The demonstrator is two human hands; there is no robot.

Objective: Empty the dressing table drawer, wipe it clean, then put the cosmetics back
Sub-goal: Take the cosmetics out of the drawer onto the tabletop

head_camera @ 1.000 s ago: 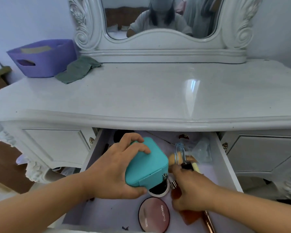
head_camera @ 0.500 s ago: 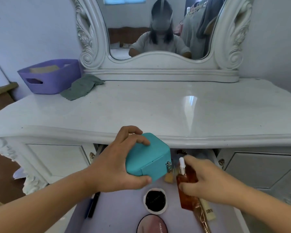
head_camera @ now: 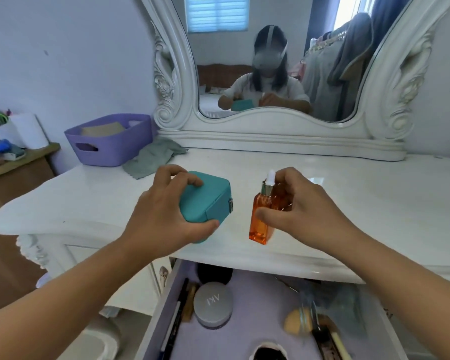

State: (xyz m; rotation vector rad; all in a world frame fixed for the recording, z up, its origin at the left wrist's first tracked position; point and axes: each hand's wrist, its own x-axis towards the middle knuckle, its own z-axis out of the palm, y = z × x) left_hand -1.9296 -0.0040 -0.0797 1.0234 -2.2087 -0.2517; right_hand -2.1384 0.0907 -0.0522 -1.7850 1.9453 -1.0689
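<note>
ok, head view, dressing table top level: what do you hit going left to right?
Purple plastic basket → crumpled grey-green cloth → left hand gripping the teal square case → orange glass dropper bottle → right hand holding it.

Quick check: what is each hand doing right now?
Left hand: closed around the teal box, above the tabletop.
Right hand: closed around the orange dropper bottle.
</note>
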